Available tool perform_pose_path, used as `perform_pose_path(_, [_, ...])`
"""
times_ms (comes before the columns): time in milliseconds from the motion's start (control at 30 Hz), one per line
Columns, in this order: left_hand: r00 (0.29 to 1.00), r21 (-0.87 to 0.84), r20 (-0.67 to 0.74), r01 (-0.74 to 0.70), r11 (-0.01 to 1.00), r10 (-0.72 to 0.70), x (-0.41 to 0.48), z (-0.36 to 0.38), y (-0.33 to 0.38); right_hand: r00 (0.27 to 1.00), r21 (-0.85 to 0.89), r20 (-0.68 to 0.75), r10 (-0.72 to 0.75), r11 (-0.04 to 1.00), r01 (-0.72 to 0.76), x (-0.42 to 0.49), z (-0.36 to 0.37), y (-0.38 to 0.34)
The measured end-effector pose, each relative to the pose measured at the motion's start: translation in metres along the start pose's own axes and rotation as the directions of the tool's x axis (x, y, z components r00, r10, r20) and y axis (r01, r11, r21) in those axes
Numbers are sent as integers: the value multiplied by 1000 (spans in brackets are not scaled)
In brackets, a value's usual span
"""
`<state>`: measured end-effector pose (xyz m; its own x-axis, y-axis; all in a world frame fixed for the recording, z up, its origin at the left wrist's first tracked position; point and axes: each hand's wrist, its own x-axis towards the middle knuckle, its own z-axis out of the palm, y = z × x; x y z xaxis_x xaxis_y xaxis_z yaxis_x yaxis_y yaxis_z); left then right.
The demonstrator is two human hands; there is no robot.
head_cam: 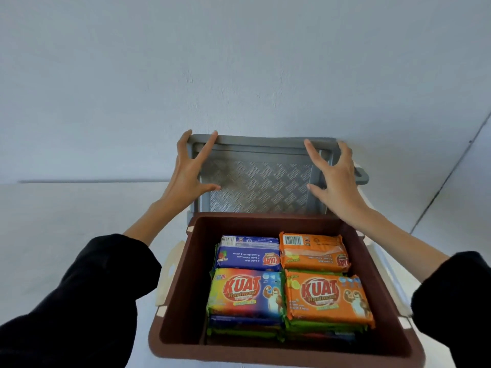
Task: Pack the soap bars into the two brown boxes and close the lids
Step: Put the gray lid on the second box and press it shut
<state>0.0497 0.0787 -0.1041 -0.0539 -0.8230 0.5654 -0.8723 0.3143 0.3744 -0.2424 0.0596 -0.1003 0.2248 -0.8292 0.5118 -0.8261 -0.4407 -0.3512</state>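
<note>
White table (53,208), pale grey wall (239,62)

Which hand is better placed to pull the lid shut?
Left, marginally: the left hand reaches over the top edge of the lid and could hook it; the right hand stops just short.

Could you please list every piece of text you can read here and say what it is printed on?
"KUAT Harimau": near-left rainbow-coloured soap wrapper.
"KUAT Harimau": near-right orange soap wrapper.
"KUAT", upside down: far-left blue soap wrapper and far-right orange soap wrapper.
Digits under the barcodes and the fine print: too blurred to read.
</note>
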Motion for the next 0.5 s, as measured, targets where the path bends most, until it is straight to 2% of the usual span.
perform_pose_path(133, [991,39,-125,-40,998,45,16,-46,33,975,29,-201,-97,994,105,13,-39,-18])
perform_pose_path(300, [982,66,-164,-89,994,99,25,-106,80,943,-15,-295,-154,987,157,18,-106,-43])
perform_pose_path(400, [990,58,-100,-97,994,102,18,-133,103,957,-15,-251,-147,989,148,10,-142,-54])
perform_pose_path(500, [997,22,-47,-52,998,53,6,-148,121,988,48,-126,-90,994,96,0,-168,-55])
